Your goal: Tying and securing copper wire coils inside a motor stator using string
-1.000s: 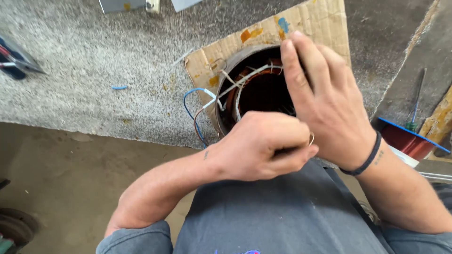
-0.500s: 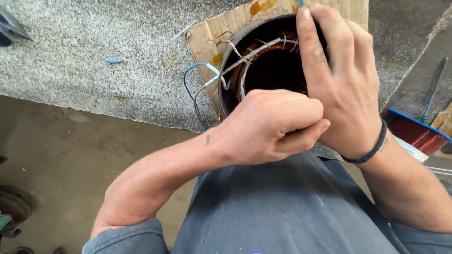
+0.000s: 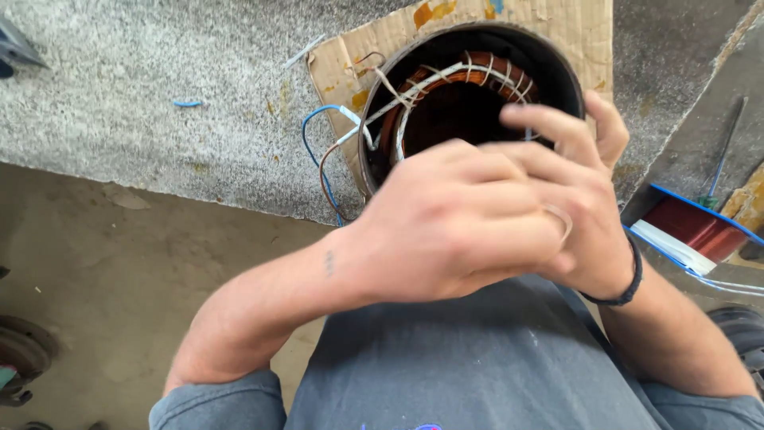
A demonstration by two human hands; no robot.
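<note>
**Both hands working at the near rim of a stator**

The stator (image 3: 469, 103), a dark round housing with copper windings laced in white tie cord, is sitting on a sheet of cardboard (image 3: 374, 56) at the near edge of a grey speckled slab (image 3: 159, 95), toward its right end. Its bore is facing up at the camera.

The left hand (image 3: 454, 219) is curling over the stator's near rim, fingers closed into a loose fist and overlapping the right hand. Whether it is gripping anything inside the fist cannot be told; the frame is motion-blurred here.

The right hand (image 3: 577, 207) is lying behind and partly under the left, forefinger stretched out across the bore, thumb up against the right rim, remaining fingers bent. A thin pale loop is showing at its knuckles, just where the left fingertips are meeting it; what it is cannot be told. A dark band is circling the right wrist.

Blue and brown leads (image 3: 318, 151) are looping out of the stator's left side over the cardboard edge. A red wire spool (image 3: 692, 227) is resting off the slab's right end.
</note>
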